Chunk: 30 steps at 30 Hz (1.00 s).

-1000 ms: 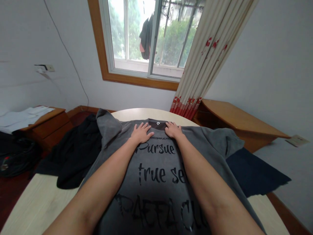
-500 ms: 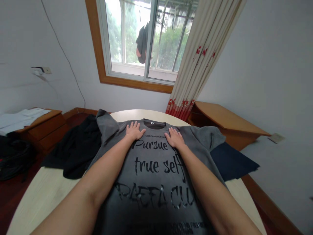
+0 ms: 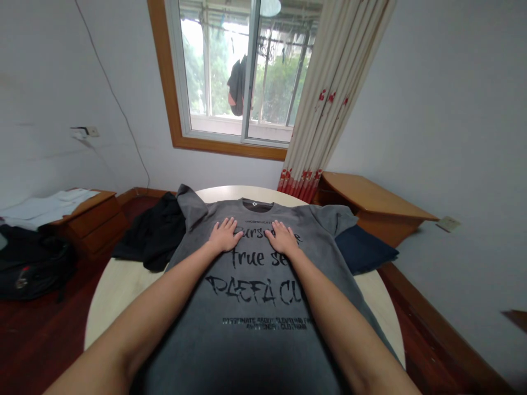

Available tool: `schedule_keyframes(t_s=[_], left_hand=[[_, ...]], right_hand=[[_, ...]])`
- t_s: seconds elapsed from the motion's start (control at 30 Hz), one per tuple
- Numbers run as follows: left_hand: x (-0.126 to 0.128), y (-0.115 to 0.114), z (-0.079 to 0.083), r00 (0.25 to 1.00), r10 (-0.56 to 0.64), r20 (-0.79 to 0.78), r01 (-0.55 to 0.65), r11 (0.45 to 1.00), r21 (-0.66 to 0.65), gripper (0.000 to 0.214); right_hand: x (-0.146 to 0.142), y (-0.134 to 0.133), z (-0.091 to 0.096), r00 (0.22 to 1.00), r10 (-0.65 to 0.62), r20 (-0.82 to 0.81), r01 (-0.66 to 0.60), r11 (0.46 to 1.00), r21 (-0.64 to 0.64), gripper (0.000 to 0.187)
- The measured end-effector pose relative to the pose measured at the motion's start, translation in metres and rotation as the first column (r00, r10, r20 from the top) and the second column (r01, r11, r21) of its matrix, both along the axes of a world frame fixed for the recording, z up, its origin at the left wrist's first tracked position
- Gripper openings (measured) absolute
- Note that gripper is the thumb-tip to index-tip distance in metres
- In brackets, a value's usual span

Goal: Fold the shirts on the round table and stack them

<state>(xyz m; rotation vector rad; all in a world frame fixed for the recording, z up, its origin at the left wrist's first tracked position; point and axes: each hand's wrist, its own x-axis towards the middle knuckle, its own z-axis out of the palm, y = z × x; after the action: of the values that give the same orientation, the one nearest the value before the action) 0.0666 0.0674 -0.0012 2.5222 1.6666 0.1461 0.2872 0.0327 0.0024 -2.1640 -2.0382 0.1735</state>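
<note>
A dark grey T-shirt (image 3: 255, 277) with black lettering lies spread front side up, its neckline at the far end and its hem out of sight toward me. On the upper left of its chest my left hand (image 3: 224, 235) rests flat, fingers spread. Opposite it, my right hand (image 3: 282, 238) presses flat on the lettering, fingers also apart. Neither hand grips the cloth. Both sleeves stick out sideways, the left one raised and creased.
Under the shirt is a round pale table (image 3: 105, 307). Black clothing (image 3: 154, 233) lies on its left side, folded navy cloth (image 3: 364, 249) on its right. Beyond stand a wooden desk (image 3: 370, 195) and a drawer cabinet (image 3: 93, 219). A black bag (image 3: 33, 269) sits at left.
Both hands have slid down the shirt toward me, from near the shoulders to the chest lettering. The camera view has shifted, showing more of the shirt's lower print.
</note>
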Motion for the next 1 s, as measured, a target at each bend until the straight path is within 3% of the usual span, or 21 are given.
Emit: schedule_keyframes(t_s=[0.1,0.2,0.3,0.43,0.57,0.73,0.87,0.93,1.0], left_hand=[[-0.027,0.006,0.014,0.998,0.017,-0.055,-0.016,1.000,0.024,0.064],[-0.055,0.017,0.037,0.997,0.047,-0.068,-0.034,0.982,0.187,0.054],[-0.091,0.032,0.061,0.975,0.221,0.006,-0.210,0.917,0.338,0.049],[-0.131,0.051,0.084,0.867,0.488,0.107,-0.499,0.841,0.209,0.060],[-0.138,0.062,0.089,0.830,0.548,0.102,-0.557,0.822,0.115,0.074],[-0.131,0.064,0.082,0.877,0.476,0.062,-0.479,0.860,0.174,0.031],[-0.141,0.065,0.077,0.872,0.424,0.243,-0.474,0.855,0.209,0.016],[-0.147,0.067,0.077,0.772,0.375,0.513,-0.522,0.834,0.177,0.013],[-0.152,0.069,0.079,0.533,0.222,0.816,-0.492,0.867,0.085,0.011]], right_hand=[[0.017,-0.009,0.001,0.990,-0.139,0.009,0.139,0.990,-0.002,0.066],[0.020,-0.017,0.000,0.987,-0.161,-0.006,0.161,0.986,0.052,0.061],[0.017,-0.022,-0.003,0.989,-0.148,-0.030,0.150,0.983,0.107,0.055],[0.019,-0.023,-0.006,0.989,-0.143,-0.040,0.147,0.980,0.133,0.054],[0.022,-0.021,-0.008,0.990,-0.127,-0.056,0.134,0.982,0.136,0.055],[0.022,-0.022,-0.007,0.990,-0.121,-0.073,0.130,0.982,0.135,0.055],[0.023,-0.022,-0.007,0.990,-0.113,-0.085,0.124,0.984,0.131,0.054],[0.024,-0.021,-0.008,0.990,-0.109,-0.088,0.120,0.984,0.129,0.054],[0.025,-0.020,-0.009,0.990,-0.108,-0.089,0.118,0.985,0.127,0.054]])
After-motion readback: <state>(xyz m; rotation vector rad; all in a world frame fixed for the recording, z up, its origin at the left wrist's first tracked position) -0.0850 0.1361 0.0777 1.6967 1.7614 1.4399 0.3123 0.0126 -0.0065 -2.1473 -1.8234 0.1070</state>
